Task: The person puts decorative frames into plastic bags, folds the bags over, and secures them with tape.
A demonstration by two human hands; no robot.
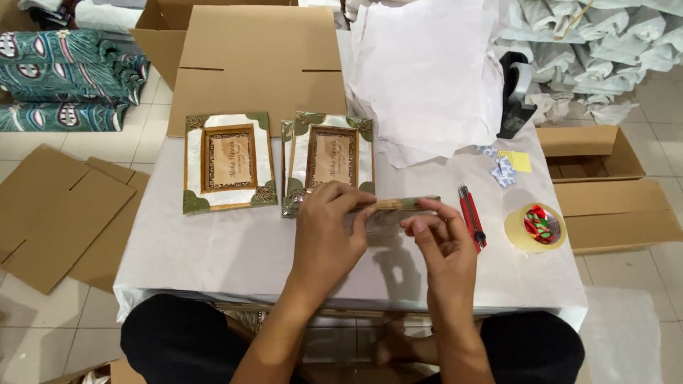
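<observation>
Holding a picture frame (388, 205) edge-on above the front of the surface (213, 249), both hands meet at its upper rim. It shows as a thin strip, greenish at the ends and golden-brown along the middle, so little of its face can be read from here.

Handling, by judgement: stiff and flat, light enough for fingertips, but likely fragile, with a glossy pearly face and ornamental corners like the two frames lying behind it. Best taken by the long edges, away from the corner pieces and the panel.

Left hand (326, 227): fingers curled over the frame's left half, thumb and fingers closed on the rim in a firm pinch. Right hand (441, 235): fingertips drawn nearly together on the right part of the edge, a narrow pinch; whether it grips the frame itself or a thin film on it, I cannot tell.

Around it: left frame (229, 162) and middle frame (329, 160) flat side by side, the held frame just in front of the middle one. Red box cutter (471, 217) just right of the right hand, tape roll (535, 226) beyond it. White wrapping paper (427, 71) stacked at the far right, open cardboard box (256, 64) at the far edge.
</observation>
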